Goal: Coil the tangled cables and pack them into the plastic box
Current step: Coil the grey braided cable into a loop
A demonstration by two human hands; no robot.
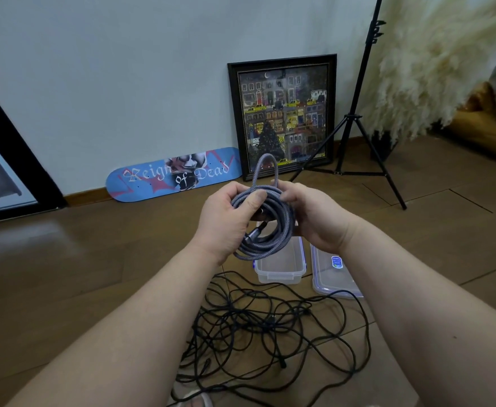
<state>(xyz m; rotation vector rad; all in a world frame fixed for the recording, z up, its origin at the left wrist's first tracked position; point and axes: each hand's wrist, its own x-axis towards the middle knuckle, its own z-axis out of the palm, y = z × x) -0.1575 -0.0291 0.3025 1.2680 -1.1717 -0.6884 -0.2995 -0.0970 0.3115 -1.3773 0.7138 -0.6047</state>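
I see both hands raised together in front of me, each gripping the same grey braided cable (266,227). My left hand (226,221) wraps its fingers round the coil's left side, thumb pressed over the top strands. My right hand (317,218) curls round the right side. 1 loop of the cable sticks up above the hands, and a metal plug end shows inside the coil.

Below the coil, on the wooden floor (64,274), sits the clear plastic box (280,268), open, with its lid (333,277) lying just beside it on the right. Nearer to me lies a tangle of black cables (267,327), 1 strand crossing the lid's near edge.

Against the wall lean a blue skateboard deck (173,174) and a framed picture (283,116); a black tripod (355,136) stands to the right.
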